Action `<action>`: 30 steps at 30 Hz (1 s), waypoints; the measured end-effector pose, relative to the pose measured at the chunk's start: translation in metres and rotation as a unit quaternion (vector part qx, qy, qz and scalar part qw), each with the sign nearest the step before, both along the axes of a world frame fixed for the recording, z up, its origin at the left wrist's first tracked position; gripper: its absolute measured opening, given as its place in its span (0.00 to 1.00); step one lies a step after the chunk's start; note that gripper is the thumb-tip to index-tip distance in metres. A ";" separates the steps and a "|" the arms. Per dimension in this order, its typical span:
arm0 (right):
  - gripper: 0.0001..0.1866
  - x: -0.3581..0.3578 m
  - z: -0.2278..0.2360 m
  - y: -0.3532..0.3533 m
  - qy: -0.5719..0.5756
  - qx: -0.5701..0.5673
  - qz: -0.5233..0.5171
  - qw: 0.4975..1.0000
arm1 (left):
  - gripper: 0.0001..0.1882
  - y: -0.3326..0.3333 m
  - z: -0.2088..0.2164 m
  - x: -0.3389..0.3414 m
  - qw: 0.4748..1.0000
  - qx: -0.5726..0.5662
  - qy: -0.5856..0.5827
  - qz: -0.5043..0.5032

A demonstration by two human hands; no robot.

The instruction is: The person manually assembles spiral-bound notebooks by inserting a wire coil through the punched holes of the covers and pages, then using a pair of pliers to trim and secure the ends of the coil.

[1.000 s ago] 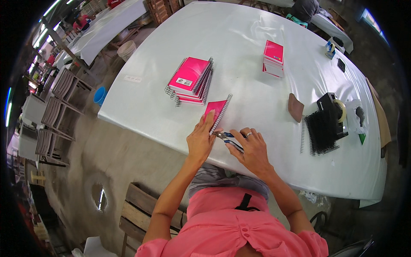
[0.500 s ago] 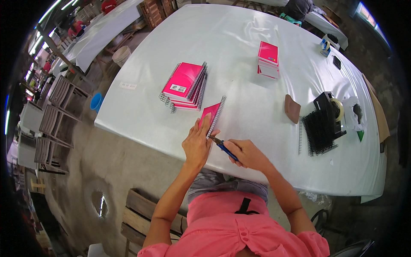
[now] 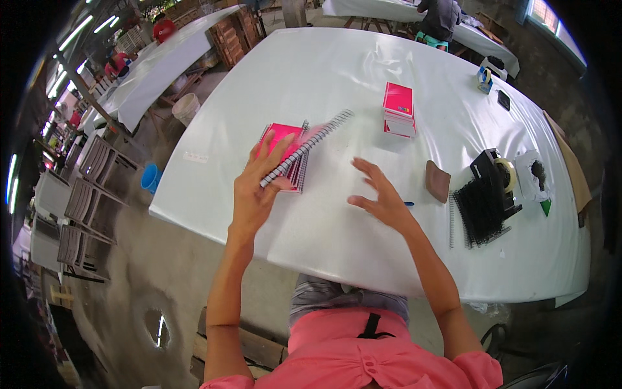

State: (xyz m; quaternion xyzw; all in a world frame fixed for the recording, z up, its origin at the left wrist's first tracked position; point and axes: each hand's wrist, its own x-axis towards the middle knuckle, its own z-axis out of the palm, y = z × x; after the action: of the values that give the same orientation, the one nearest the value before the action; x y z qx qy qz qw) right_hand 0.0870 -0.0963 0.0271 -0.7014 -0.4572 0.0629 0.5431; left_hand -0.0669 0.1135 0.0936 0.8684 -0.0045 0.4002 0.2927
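Note:
My left hand [image 3: 254, 188] grips a pink spiral notebook [image 3: 307, 148], tilted with its wire coil facing up and right. It is held over a stack of pink spiral notebooks [image 3: 285, 130], partly covering it; whether the two touch I cannot tell. Apart from it, my right hand [image 3: 387, 198] hovers above the white table [image 3: 337, 227] with its fingers spread and nothing in them. Just beside that hand, a blue handle end [image 3: 409, 204] of the pliers shows; the rest is hidden by the hand.
Farther back stands a pile of pink books [image 3: 398, 107]. To the right lie a brown piece [image 3: 437, 181], black wire coils [image 3: 479, 207], a tape dispenser [image 3: 489, 172] and a phone [image 3: 504, 99]. A blue bucket [image 3: 150, 177] is on the floor at left.
My left hand has lifted the notebook from the table and carried it left over the stack. My right hand has let go of the pliers, moved up and right, and spread its fingers.

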 end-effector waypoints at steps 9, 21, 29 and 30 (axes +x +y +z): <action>0.13 -0.019 0.058 0.107 0.190 0.172 0.025 0.966 | 0.44 0.080 -0.007 0.021 0.911 -0.410 0.021 -0.035; 0.25 0.029 0.005 0.011 -0.293 -0.168 -0.079 0.938 | 0.32 0.112 -0.059 0.030 0.902 -0.361 0.231 0.054; 0.34 0.116 -0.031 -0.122 -0.255 -0.390 -0.278 0.840 | 0.28 0.117 -0.072 0.033 0.926 -0.251 0.249 0.134; 0.35 0.121 -0.029 -0.129 -0.233 -0.353 -0.234 0.876 | 0.28 0.118 -0.073 0.035 0.927 -0.248 0.255 0.119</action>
State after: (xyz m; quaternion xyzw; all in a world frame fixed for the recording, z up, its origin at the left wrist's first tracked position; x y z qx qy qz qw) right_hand 0.2081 -0.2249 -0.0019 -0.9275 -0.3401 -0.0741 0.1366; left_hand -0.0324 0.2314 0.0205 0.8351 0.2725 0.1858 0.4404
